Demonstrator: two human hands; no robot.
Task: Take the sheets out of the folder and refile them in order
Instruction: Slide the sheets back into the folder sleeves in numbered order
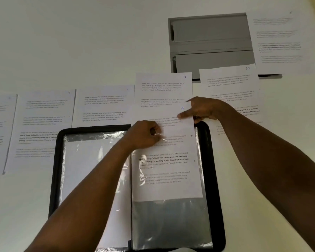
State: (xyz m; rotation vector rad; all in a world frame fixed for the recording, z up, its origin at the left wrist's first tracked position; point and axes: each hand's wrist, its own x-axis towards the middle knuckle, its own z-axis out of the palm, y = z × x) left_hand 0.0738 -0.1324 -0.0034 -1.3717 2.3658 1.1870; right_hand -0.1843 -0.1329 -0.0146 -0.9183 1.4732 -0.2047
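A black folder [55,171] lies open on the white table, with clear plastic sleeves on both sides. The sheet numbered 4 [173,186] sits partway inside the right-hand sleeve [171,224], its top sticking out past the folder's upper edge. My left hand [144,134] pinches the sleeve's opening near the sheet's left side. My right hand [200,110] pinches the sheet's top right corner. Sheets numbered 8 [104,106], 9 [164,88] and 10 [229,82] lie in a row behind the folder.
More printed sheets [42,124] lie at the left, one running off the frame edge. A grey tray-like box [211,46] stands at the back right, with another sheet [278,40] overlapping its right side.
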